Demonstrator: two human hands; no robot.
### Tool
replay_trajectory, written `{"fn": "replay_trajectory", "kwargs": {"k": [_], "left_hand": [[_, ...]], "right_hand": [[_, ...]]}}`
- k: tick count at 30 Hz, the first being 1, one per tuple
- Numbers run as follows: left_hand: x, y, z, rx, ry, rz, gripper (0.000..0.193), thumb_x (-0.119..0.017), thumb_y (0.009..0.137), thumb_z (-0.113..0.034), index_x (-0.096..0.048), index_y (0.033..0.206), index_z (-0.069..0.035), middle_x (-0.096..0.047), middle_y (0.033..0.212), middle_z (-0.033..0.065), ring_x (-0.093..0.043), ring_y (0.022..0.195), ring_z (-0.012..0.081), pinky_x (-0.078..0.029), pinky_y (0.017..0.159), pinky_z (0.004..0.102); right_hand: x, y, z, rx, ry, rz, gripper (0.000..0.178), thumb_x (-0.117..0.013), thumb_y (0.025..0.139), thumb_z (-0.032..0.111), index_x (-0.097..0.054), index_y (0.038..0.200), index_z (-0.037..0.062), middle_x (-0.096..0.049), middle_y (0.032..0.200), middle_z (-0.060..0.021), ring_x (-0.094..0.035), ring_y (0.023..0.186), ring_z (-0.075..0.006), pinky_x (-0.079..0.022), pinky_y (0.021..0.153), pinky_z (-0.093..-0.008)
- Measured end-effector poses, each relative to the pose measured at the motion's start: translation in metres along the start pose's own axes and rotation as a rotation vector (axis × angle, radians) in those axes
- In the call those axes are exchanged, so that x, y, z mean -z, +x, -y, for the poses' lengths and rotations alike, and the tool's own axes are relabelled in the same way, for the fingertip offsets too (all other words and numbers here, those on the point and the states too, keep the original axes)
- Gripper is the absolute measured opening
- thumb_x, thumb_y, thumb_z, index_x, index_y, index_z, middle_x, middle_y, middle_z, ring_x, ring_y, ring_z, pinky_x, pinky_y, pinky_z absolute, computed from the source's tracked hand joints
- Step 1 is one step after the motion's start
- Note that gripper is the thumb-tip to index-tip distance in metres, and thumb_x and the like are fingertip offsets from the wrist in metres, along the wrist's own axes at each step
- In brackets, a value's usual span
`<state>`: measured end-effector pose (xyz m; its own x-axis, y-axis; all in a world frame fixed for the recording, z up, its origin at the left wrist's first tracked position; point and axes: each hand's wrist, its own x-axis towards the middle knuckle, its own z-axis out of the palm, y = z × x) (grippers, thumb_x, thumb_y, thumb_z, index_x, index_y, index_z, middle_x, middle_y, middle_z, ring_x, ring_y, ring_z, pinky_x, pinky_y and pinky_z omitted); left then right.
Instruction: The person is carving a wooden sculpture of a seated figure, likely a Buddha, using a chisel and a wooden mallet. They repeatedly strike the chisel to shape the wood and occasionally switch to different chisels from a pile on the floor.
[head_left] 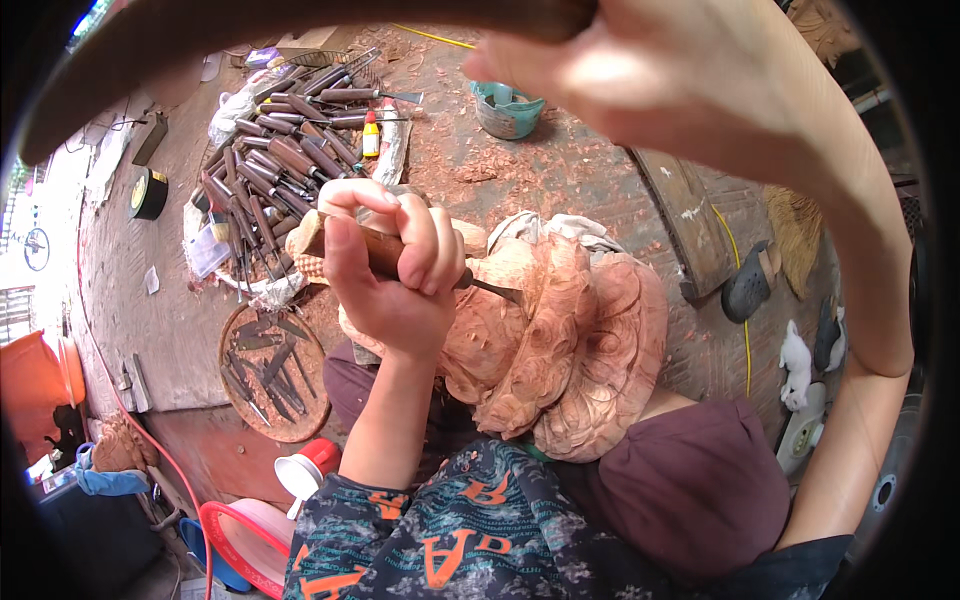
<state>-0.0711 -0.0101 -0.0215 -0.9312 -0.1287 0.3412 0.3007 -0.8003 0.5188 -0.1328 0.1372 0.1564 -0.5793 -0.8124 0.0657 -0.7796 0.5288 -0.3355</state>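
Pale reddish carved wooden sculpture (560, 340) rests on the person's lap at centre frame. The left hand (395, 270) is clenched around a wooden-handled chisel (400, 255), blade touching the carving. The right hand (640, 70), at the upper frame, grips a dark wooden mallet (300, 40) overhead.

Carved pale wooden block (560, 340) sat on person's lap, chisel (470, 283) on its top. Heap of dark-handled carving tools (285, 160) lay behind-left; round wooden tray (275, 375) left; teal plastic bowl (507, 110) far behind.
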Motion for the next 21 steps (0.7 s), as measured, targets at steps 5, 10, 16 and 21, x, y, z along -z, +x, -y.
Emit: {"fn": "replay_trajectory", "kwargs": {"k": [5,10,16,21], "left_hand": [[0.002,0.004,-0.007,0.046,0.006,-0.002,0.034,-0.035,0.096,-0.039,-0.048,0.09,-0.008,-0.033,0.049,-0.0021,-0.024,0.037,0.0064,-0.02,0.033,0.0207],[0.003,0.005,-0.005,0.051,-0.008,-0.032,0.034,-0.037,0.096,-0.038,-0.049,0.086,-0.008,-0.032,0.049,-0.0023,-0.023,0.038,0.0059,-0.02,0.032,0.0209],[0.006,0.005,-0.005,0.06,-0.01,-0.068,0.034,-0.038,0.096,-0.038,-0.048,0.083,-0.009,-0.03,0.049,-0.003,-0.022,0.037,0.0058,-0.02,0.032,0.0209],[0.011,0.004,-0.002,0.084,0.127,-0.056,0.03,-0.038,0.094,-0.04,-0.047,0.084,-0.014,-0.03,0.049,-0.0033,-0.022,0.036,0.0061,-0.016,0.033,0.0224]], "right_hand": [[-0.008,0.005,-0.003,0.038,0.018,0.001,0.026,-0.055,0.075,0.005,-0.049,0.1,0.0007,-0.059,0.077,-0.0145,-0.06,0.072,-0.0275,-0.048,0.064,-0.038],[-0.006,0.01,-0.006,0.055,0.003,-0.011,0.025,-0.053,0.074,0.003,-0.048,0.099,0.0005,-0.059,0.077,-0.0151,-0.06,0.072,-0.0281,-0.048,0.064,-0.0385],[-0.013,0.01,-0.004,0.075,-0.009,-0.019,0.024,-0.052,0.074,0.001,-0.048,0.098,0.0003,-0.059,0.077,-0.0157,-0.061,0.072,-0.0289,-0.048,0.065,-0.0391],[-0.007,0.009,0.0,0.053,-0.022,0.011,0.024,-0.051,0.074,-0.001,-0.048,0.097,0.0001,-0.059,0.077,-0.0163,-0.061,0.072,-0.0296,-0.048,0.065,-0.0396]]}}
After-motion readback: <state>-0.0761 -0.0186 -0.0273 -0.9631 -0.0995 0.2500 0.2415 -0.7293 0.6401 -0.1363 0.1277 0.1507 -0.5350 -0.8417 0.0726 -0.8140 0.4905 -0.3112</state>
